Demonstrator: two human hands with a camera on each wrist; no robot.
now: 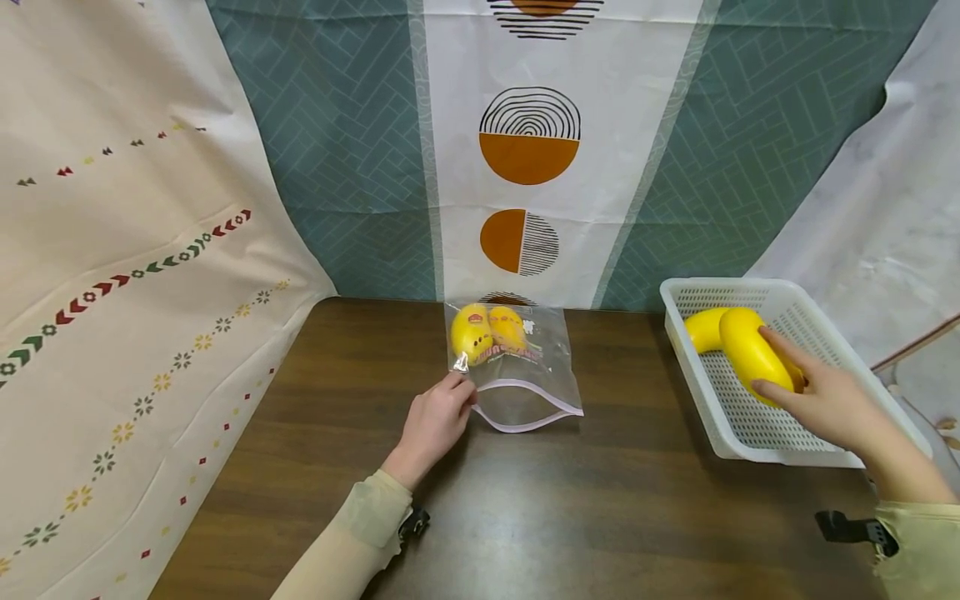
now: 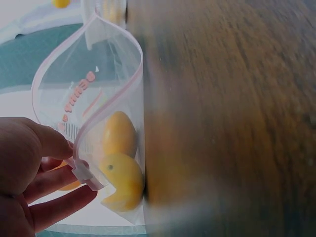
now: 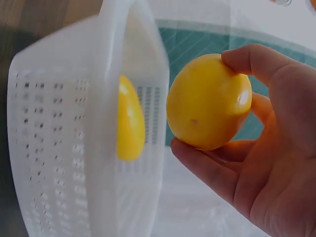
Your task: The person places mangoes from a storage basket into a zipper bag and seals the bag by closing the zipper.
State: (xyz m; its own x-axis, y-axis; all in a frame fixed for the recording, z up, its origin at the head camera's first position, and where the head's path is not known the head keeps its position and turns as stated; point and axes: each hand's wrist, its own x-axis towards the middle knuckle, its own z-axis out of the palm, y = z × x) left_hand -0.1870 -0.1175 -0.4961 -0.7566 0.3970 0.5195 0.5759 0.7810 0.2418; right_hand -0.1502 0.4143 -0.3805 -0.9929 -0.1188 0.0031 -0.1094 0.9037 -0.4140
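At the middle of the table, my left hand (image 1: 438,414) pinches the open mouth of a clear zip bag (image 1: 551,358) at its left corner. Two yellow mangoes (image 1: 472,333) show through the plastic at the bag's far end. The left wrist view shows the bag's pink zip edge (image 2: 140,59) parted wide, with thumb and fingers beside the slider (image 2: 81,172). Over the white basket (image 1: 693,385) on the right, my right hand (image 1: 825,402) grips a yellow mango (image 3: 202,103) between thumb and fingers. Another yellow mango (image 3: 129,121) lies inside the basket.
The dark wooden table (image 1: 600,517) runs up to a hanging green and white cloth (image 1: 337,167) at the back. A pale patterned cloth (image 1: 150,333) drapes along the left side. The basket has raised, perforated walls.
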